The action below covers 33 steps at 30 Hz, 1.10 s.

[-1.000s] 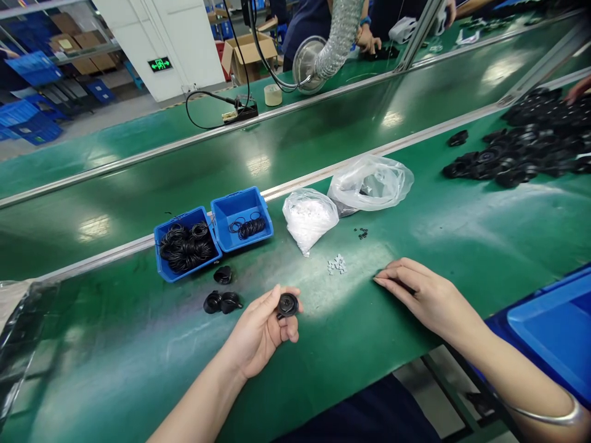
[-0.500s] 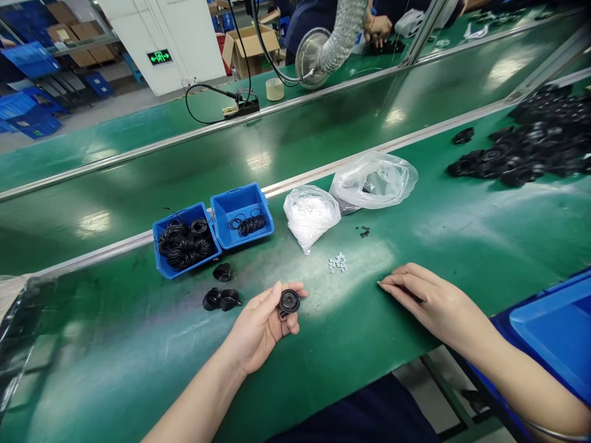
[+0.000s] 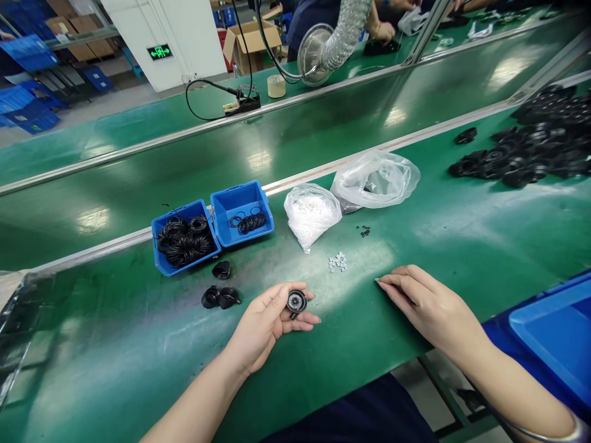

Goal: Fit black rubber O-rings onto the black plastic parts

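Observation:
My left hand (image 3: pixel 270 317) grips a small round black plastic part (image 3: pixel 296 301), its recessed round face turned up and a short stub pointing down. Off to the right, my right hand (image 3: pixel 415 298) is pinched at thumb and forefinger above the green table; a tiny pale bit shows at the fingertips, too small to name. Between and beyond the hands lie a scatter of small white pieces (image 3: pixel 338 263) and a few tiny black pieces (image 3: pixel 363 231). Several black plastic parts (image 3: pixel 220 298) like the held one rest left of my left hand.
Two blue bins, one full of black rings (image 3: pixel 184 241) and one with fewer rings (image 3: pixel 252 223), stand at the table's back. Beside them are a bag of white pieces (image 3: pixel 311 212) and an open clear bag (image 3: pixel 376 178). Black parts (image 3: pixel 530 147) are heaped far right; a blue tray (image 3: pixel 554 332) sits near right.
My left hand has shifted slightly right and its fingers have straightened; the black part has turned so its recessed face catches more light. My right hand stays pinched, nearly in place.

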Available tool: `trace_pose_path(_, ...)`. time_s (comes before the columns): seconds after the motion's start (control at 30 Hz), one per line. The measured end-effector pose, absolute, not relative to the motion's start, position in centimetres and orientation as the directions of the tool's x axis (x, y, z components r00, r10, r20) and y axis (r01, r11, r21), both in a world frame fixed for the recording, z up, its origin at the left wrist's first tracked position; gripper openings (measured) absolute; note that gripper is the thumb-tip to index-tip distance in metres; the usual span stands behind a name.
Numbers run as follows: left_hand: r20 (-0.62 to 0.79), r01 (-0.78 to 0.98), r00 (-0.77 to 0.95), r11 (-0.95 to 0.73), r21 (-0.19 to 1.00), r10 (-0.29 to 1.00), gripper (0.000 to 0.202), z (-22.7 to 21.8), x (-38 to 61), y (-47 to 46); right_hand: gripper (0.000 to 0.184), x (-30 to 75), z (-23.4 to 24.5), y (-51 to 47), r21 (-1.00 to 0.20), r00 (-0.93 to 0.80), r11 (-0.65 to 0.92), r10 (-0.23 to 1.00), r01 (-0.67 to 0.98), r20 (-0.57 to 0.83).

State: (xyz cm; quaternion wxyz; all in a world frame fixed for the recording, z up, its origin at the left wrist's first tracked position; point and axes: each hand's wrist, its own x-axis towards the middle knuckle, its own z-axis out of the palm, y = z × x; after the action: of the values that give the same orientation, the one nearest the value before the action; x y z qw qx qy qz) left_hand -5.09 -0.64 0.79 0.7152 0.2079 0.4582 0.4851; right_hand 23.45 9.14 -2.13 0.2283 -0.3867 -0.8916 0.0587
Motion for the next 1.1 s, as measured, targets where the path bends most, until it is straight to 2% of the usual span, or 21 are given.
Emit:
trace_pose_path(0.23, -0.44, -0.492, 0.142, 0.449, 0.746, 0.887, 0.036, 1.0, -5.1, -0.7, 0.008, 23.0, -2.0, 9.1, -0.229, -0.613, 0.705, 0.702, 0.672, 0.361)
trace_pose_path(0.47, -0.458, -0.482, 0.164, 0.476, 0.736, 0.874, 0.032, 1.3, -5.2, -0.6, 0.005, 23.3, -2.3, 9.3, -0.257, -0.615, 0.709, 0.701, 0.657, 0.362)
trace_pose_path(0.6, -0.466, -0.462, 0.162, 0.484, 0.743, 0.87, 0.037, 1.2, -5.0, -0.6, 0.007, 22.5, -1.2, 8.8, -0.403, -0.605, 0.702, 0.711, 0.587, 0.358)
trace_pose_path(0.73, -0.412, -0.438, 0.18, 0.448, 0.78, 0.893, 0.041, 0.7, -4.8, -0.8, 0.014, 19.6, 0.3, 7.5, -0.582, -0.629, 0.696, 0.686, 0.419, 0.367)
trace_pose_path(0.83, -0.375, -0.415, 0.187, 0.419, 0.808, 0.908, 0.044, 0.3, -4.7, -0.9, 0.014, 16.7, 0.6, 6.5, -0.637, -0.682, 0.705, 0.634, 0.314, 0.365)
trace_pose_path(0.9, -0.382, -0.382, 0.182, 0.423, 0.822, 0.906, 0.046, 0.2, -4.7, -1.0, 0.013, 15.1, 0.2, 6.1, -0.614, -0.711, 0.737, 0.59, 0.281, 0.382)
trace_pose_path(1.1, -0.349, -0.247, 0.136, 0.372, 0.895, 0.927, 0.047, -0.6, -4.6, -1.5, 0.014, 13.2, -0.7, 5.7, -0.441, -0.752, 0.843, 0.499, 0.307, 0.431)
